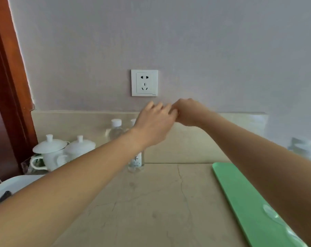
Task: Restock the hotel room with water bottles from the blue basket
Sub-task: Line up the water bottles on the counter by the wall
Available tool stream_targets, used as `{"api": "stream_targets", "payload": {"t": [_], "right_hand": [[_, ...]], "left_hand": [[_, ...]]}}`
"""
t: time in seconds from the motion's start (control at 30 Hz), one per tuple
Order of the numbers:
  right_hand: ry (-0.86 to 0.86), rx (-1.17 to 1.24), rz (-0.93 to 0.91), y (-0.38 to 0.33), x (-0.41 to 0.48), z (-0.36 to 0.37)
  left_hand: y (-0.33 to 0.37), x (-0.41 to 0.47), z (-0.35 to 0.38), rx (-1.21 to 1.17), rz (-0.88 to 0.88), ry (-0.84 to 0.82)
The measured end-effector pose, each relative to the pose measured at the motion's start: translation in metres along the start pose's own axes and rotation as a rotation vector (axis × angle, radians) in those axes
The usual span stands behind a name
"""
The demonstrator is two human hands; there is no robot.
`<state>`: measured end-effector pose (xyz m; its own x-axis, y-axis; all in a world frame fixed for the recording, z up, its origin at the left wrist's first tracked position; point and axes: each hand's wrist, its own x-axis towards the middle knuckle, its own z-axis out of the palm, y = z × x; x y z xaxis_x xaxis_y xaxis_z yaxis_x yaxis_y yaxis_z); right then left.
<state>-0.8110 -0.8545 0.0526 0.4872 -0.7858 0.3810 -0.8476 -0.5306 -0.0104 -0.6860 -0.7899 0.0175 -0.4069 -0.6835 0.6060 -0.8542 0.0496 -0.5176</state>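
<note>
Left hand (154, 122) is raised, loosely curled and holding nothing, fingertips meeting the right hand (188, 113), whose grip cannot be told. Two clear plastic water bottles with white caps (116, 130) stand upright, caps up, on the beige stone tabletop (160, 202), below and behind the left hand.

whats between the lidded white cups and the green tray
Head view: two water bottles by the backsplash, partly behind the left forearm, then bare countertop.

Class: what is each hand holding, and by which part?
Nothing visible: the left hand and right hand touch each other; water bottles stand on the counter; the right's fingers are hidden.
</note>
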Motion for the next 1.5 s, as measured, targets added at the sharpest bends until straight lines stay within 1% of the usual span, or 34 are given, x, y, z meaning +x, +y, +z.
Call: {"api": "stream_targets", "payload": {"t": [0.07, 0.1, 0.2, 0.3, 0.4, 0.53, 0.57, 0.63, 0.7, 0.8, 0.87, 0.93, 1.0, 1.17, 1.3, 1.4, 1.5], "right_hand": [[-0.044, -0.134, 0.092, 0.036, -0.025, -0.022], [-0.072, -0.158, 0.134, 0.052, -0.037, -0.032], [-0.158, -0.178, 0.313, 0.11, -0.086, -0.066], [-0.202, -0.213, 0.461, 0.154, -0.13, -0.091], [-0.231, -0.217, 0.586, 0.188, -0.17, -0.103], [-0.291, -0.177, 0.659, 0.216, -0.202, -0.099], [-0.299, -0.164, 0.665, 0.22, -0.206, -0.098], [-0.32, -0.103, 0.671, 0.227, -0.209, -0.096], [-0.333, 0.044, 0.698, 0.23, -0.208, -0.101], [-0.387, 0.178, 0.714, 0.227, -0.201, -0.109], [-0.505, 0.165, 0.722, 0.221, -0.193, -0.106], [-0.605, 0.084, 0.721, 0.216, -0.187, -0.098], [-0.62, 0.014, 0.706, 0.215, -0.182, -0.091], [-0.49, 0.012, 0.638, 0.219, -0.174, -0.096], [-0.359, -0.075, 0.543, 0.21, -0.148, -0.109], [-0.238, -0.136, 0.434, 0.195, -0.117, -0.117], [-0.152, -0.117, 0.326, 0.174, -0.085, -0.118]], "left_hand": [[0.038, 0.025, -0.008, -0.055, 0.072, -0.005], [0.053, 0.037, -0.012, -0.084, 0.097, -0.022], [0.104, 0.076, -0.027, -0.191, 0.193, -0.044], [0.147, 0.112, -0.036, -0.323, 0.24, -0.097], [0.187, 0.143, -0.044, -0.381, 0.326, -0.116], [0.216, 0.174, -0.059, -0.346, 0.486, -0.117], [0.218, 0.179, -0.063, -0.367, 0.531, -0.152], [0.214, 0.186, -0.066, -0.431, 0.64, -0.29], [0.208, 0.188, -0.07, -0.434, 0.723, -0.404], [0.206, 0.187, -0.075, -0.354, 0.798, -0.433], [0.209, 0.186, -0.075, -0.346, 0.796, -0.403], [0.21, 0.188, -0.075, -0.347, 0.797, -0.354], [0.209, 0.191, -0.071, -0.335, 0.802, -0.323], [0.184, 0.192, -0.057, -0.315, 0.709, -0.328], [0.137, 0.191, -0.053, -0.254, 0.58, -0.298], [0.096, 0.186, -0.051, -0.207, 0.503, -0.337], [0.058, 0.17, -0.043, -0.149, 0.457, -0.402]]}}
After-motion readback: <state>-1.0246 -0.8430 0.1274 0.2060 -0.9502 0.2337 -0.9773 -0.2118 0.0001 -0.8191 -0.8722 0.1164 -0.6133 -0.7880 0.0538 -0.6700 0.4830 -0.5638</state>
